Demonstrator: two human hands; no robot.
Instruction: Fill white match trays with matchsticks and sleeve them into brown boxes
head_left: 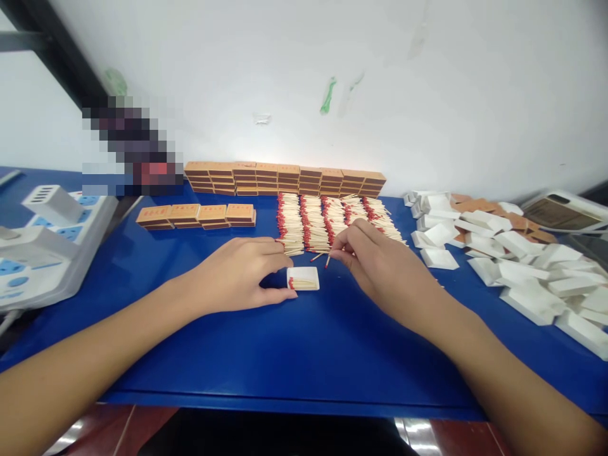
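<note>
On the blue table lies a small white matchbox tray [311, 273] with some red-tipped matches [304, 284] along its near side. My left hand [247, 269] steadies it at its left end, thumb and fingers curled around the corners. To the right, my right hand [368, 253] pinches something at the near edge of the match piles; a match [328, 258] pokes out below its fingertips. Several rows of loose red-tipped matches [289, 221] spread just beyond both hands. Part of the right-hand rows is hidden behind my right hand.
Stacked matchboxes [266, 180] line the wall, with a shorter row of matchboxes [197, 216] at the left. Many white trays [536, 278] and some brown sleeves [475, 204] are heaped at the right, near a phone [563, 212]. A power strip [61, 253] sits far left.
</note>
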